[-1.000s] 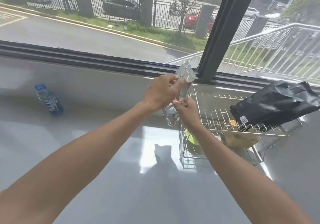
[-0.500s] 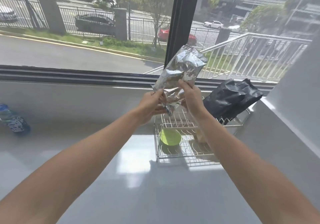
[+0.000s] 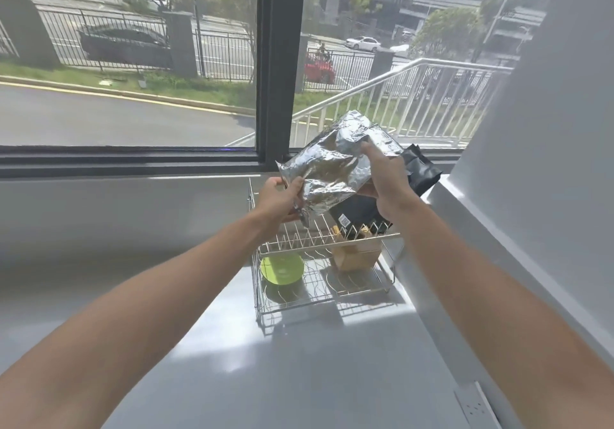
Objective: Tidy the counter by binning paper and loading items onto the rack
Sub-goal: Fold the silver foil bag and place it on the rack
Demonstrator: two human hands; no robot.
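Sunlit grey worktop [image 3: 299, 378] runs under a wide window [image 3: 133, 63], with a wire rack [image 3: 319, 299] standing at its far right corner. My left hand [image 3: 277, 201] pinches the lower left corner of a crinkled silver foil bag [image 3: 327, 171], held in the air above the rack's top tier. My right hand [image 3: 387, 176] grips its upper right end, fingers curled round it. A black bag [image 3: 420, 171] lies on the top tier behind; a green plate [image 3: 282, 267] and a brown box [image 3: 357, 257] sit below.

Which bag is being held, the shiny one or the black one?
The silver foil bag: the left hand and right hand grip it, while the black bag lies on the rack.
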